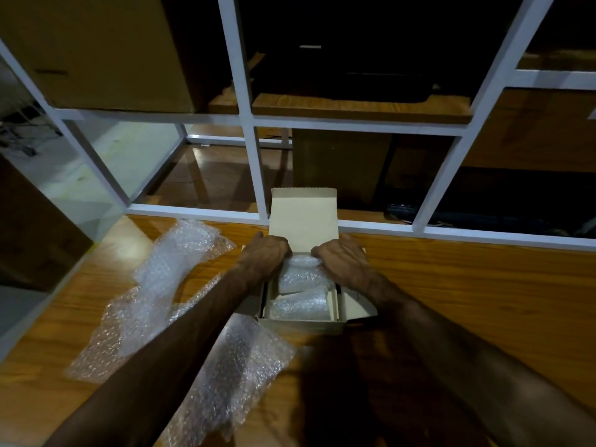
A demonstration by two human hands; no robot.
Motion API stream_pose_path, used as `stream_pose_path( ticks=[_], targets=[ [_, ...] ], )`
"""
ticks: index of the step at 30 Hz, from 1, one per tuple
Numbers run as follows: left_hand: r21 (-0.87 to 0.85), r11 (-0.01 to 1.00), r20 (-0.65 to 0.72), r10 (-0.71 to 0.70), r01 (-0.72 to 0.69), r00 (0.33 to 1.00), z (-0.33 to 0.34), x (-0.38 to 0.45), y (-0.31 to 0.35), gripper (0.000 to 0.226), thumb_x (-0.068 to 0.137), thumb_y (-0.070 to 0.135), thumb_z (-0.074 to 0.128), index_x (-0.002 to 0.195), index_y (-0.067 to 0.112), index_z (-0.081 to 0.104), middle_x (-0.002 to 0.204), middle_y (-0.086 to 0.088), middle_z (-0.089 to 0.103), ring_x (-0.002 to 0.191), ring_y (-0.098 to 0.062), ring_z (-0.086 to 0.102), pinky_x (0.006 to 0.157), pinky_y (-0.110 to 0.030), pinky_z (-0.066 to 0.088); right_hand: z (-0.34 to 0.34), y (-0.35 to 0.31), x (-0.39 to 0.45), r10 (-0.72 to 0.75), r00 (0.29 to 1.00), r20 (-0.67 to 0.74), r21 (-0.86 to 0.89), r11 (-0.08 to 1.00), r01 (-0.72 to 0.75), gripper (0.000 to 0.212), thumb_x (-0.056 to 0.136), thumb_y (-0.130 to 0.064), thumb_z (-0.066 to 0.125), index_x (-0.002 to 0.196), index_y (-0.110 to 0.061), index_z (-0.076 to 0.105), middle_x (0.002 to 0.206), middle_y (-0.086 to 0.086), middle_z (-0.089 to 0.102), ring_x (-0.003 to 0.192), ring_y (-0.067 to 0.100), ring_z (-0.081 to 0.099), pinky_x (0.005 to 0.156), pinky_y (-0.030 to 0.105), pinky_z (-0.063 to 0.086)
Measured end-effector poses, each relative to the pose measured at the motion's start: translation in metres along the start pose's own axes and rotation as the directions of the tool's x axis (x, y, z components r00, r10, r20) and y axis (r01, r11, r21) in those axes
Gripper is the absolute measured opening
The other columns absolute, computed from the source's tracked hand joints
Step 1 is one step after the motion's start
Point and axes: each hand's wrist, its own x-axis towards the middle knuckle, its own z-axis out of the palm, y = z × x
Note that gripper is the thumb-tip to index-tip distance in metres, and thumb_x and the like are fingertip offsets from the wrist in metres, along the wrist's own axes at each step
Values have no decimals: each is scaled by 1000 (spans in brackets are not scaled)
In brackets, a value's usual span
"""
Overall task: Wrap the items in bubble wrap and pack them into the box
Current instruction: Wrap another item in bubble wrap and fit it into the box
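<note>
On the wooden table (451, 301), both hands, left hand (266, 254) and right hand (342, 258), are gripping a second bubble-wrapped item (300, 274) with curled fingers, seating it in the open cardboard box (303, 324) behind one wrapped item already packed (300, 306), while spare bubble wrap sheets (154, 285) are lying alongside, unused.

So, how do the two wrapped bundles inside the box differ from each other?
The far bundle is gripped at its ends by the left hand and the right hand; the near bundle lies untouched. The far bundle sits toward the box's raised lid, the near bundle against its front wall. The far one is partly hidden by fingers; the near one shows fully. Both are in clear bubble wrap, lying crosswise.
</note>
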Motion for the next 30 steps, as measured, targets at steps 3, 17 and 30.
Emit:
stream_pose_path(
  ticks=[3, 17, 30],
  targets=[
    [60, 998, 46, -1, -2, 999, -2, 3, 3, 22, 100, 27, 65, 121, 20, 66, 127, -6, 66, 125, -26, 57, 112, -49, 35, -4, -8, 2, 11, 999, 36, -128, 992, -6, 8, 98, -32, 66, 102, -26, 69, 98, -1, 73, 102, 21, 67, 107, 46, 33],
    [229, 973, 77, -24, 6, 997, 10, -15, 12, 36, 99, 38, 63, 131, 23, 61, 139, -12, 52, 130, -32, 43, 103, -54, 39, 5, -7, -19, -43, 981, -187, -61, 998, 32, 41, 87, -29, 77, 126, -26, 62, 116, 3, 68, 106, 24, 61, 96, 44, 36],
    [69, 986, -154, -142, 154, 978, 14, -10, 16, 26, 99, 31, 66, 124, 26, 73, 127, -2, 68, 126, -27, 52, 105, -46, 38, 7, -22, -38, -12, 992, -126, 4, 1000, 13, 49, 88, -11, 74, 135, -16, 61, 130, 12, 55, 115, 28, 55, 93, 40, 51]
  ],
)
